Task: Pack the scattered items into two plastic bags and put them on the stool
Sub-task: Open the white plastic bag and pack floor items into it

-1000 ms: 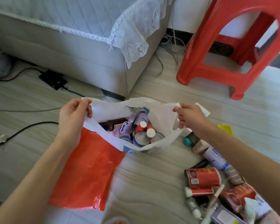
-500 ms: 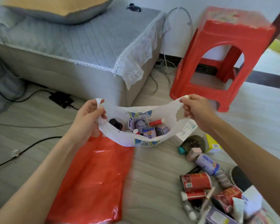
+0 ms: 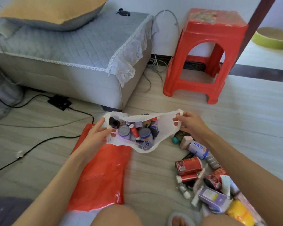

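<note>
A white plastic bag [image 3: 164, 128] hangs open just above the floor, filled with cans, tubes and a dark bottle. My left hand [image 3: 96, 133] grips its left handle and my right hand [image 3: 189, 123] pinches its right handle. A flat red plastic bag [image 3: 101, 173] lies on the floor under my left forearm. Scattered items [image 3: 201, 175], among them red cans, tubes and boxes, lie on the floor at the lower right. The red plastic stool [image 3: 206, 53] stands beyond the bag at the upper right, its top bare.
A grey bed [image 3: 69, 51] with a lace-edged cover and a pillow fills the upper left. Black cables [image 3: 39, 144] and a power adapter [image 3: 60, 101] run across the floor on the left. My knees and a slippered foot [image 3: 178, 220] sit at the bottom edge.
The view tilted up, showing the whole stool. Both hands kept their grip on the white bag's handles and the bag has lifted off the floor, hanging between them.
</note>
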